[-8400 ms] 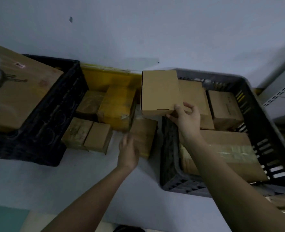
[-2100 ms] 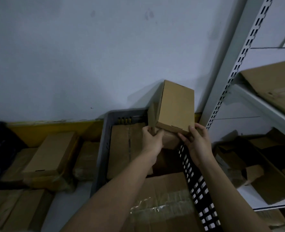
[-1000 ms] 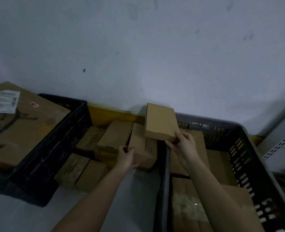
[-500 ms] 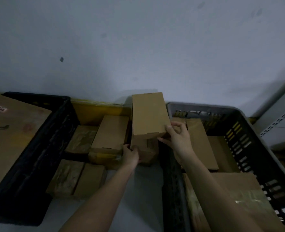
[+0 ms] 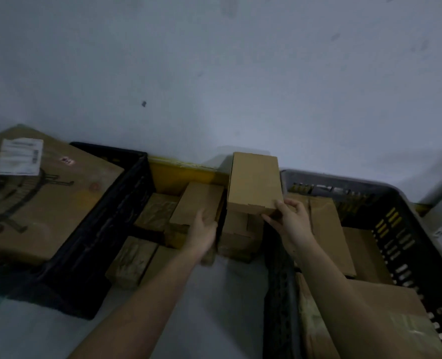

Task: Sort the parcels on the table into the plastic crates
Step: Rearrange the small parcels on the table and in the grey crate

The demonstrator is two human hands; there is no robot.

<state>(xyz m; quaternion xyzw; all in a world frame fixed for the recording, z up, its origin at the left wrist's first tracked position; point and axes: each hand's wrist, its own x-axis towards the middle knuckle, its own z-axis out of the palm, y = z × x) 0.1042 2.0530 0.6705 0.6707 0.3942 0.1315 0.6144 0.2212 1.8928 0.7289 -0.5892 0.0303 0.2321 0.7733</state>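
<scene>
Right hand [image 5: 288,218] pinches the plain parcel [image 5: 253,182] by its near corner, now set on the stack on the desk [image 5: 214,307] just outside the grey crate [image 5: 406,218]; left hand [image 5: 201,233] has shifted onto the neighbouring box [image 5: 196,203], fingers relaxed, so another pick looks likely

dim stockroom or parcel-sorting corner. bare pale wall [image 5: 214,73] behind a white worktop [image 5: 214,307]. left of the heap of plain cardboard parcels [image 5: 196,203], a black plastic crate [image 5: 105,229] holding a labelled carton [image 5: 41,193]; right of the heap, a grey slotted crate [image 5: 406,229] full of boxes.
</scene>
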